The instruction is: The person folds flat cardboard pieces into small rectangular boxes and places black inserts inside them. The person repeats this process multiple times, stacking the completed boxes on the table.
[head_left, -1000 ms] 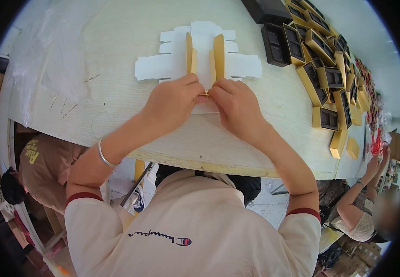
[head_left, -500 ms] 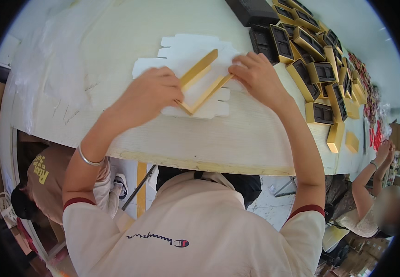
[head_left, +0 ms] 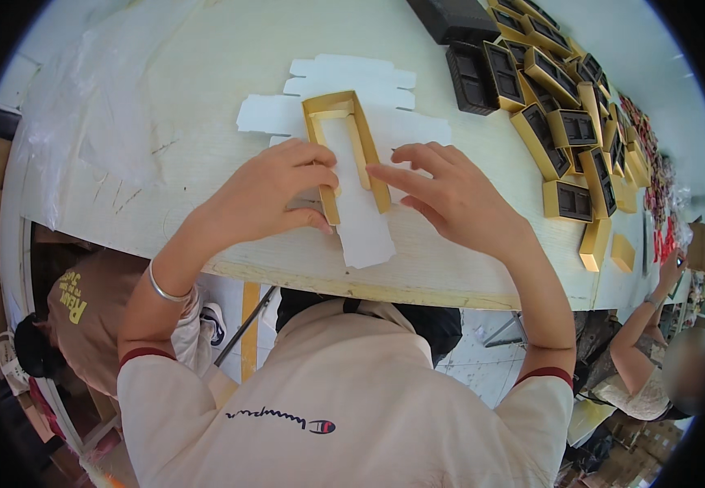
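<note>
In the middle of the table lies a partly folded cardboard box (head_left: 359, 134), gold outside and white inside. Its two long walls and far end stand up, while a white flap (head_left: 367, 242) lies flat at the near end. My left hand (head_left: 275, 191) grips the left long wall, fingers bent over its top edge and thumb low on the near corner. Beside the right wall is my right hand (head_left: 454, 195), its fingers apart and the index fingertip at the wall. Under the box lie white cardboard blanks (head_left: 267, 114) with notched edges.
Several gold boxes (head_left: 537, 140) with dark inserts are heaped at the right. A black tray (head_left: 472, 79) and a dark block (head_left: 454, 20) sit at the heap's near-left side. Clear plastic film (head_left: 84, 106) covers the left table. One person (head_left: 100, 317) bends at the left; another person's arm (head_left: 637, 333) shows right.
The gold strip, earlier angled in a V between both hands, has turned into an upright long box shape. My right hand has let go of its end and moved down.
</note>
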The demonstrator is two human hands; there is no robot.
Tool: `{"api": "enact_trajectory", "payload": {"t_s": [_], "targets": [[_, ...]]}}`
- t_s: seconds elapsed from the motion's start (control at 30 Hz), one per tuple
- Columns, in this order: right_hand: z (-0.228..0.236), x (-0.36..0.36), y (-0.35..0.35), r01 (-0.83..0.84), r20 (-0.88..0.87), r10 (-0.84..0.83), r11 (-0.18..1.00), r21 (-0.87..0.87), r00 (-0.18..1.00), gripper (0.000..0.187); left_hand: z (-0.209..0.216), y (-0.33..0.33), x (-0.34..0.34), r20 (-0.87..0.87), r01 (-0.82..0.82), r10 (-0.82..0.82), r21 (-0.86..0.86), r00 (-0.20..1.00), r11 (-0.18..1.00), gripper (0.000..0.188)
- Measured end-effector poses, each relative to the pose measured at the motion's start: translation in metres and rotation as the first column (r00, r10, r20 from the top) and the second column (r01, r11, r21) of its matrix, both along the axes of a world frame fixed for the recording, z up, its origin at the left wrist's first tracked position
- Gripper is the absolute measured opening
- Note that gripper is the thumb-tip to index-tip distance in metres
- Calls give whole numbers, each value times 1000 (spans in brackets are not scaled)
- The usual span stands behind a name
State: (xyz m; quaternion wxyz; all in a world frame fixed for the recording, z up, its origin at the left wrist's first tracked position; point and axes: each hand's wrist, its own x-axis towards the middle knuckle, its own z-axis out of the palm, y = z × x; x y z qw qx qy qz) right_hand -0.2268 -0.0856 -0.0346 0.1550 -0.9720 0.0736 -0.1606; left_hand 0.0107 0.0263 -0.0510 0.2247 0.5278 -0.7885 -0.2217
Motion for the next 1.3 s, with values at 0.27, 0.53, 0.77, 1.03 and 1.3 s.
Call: {"api": "enact_trajectory", "payload": {"t_s": [0.27, 0.53, 0.77, 1.03, 1.3], "targets": [[-36, 18, -6, -46, 111, 22, 976, 211, 994, 16, -13, -6, -9, -23, -65, 64, -89, 998, 994, 31], [-42, 26, 19, 117, 98, -201, 832, 543, 975, 23, -21, -2, -43, -105, -283, 269, -146, 957, 948, 12], [-20, -4, 42, 8, 43, -8, 1000, -2, 999, 50, -23, 6, -23, -229, -262, 262, 29, 938, 964, 9], [-42, 29, 24, 66, 295, -162, 948, 312, 942, 38, -29, -1, -7, -422, -127, 182, 156, 888, 980, 15], [-41, 37, 29, 215, 327, -291, 944, 249, 899, 33, -18, 0, -20, -462, -230, 294, 189, 837, 954, 33]]}}
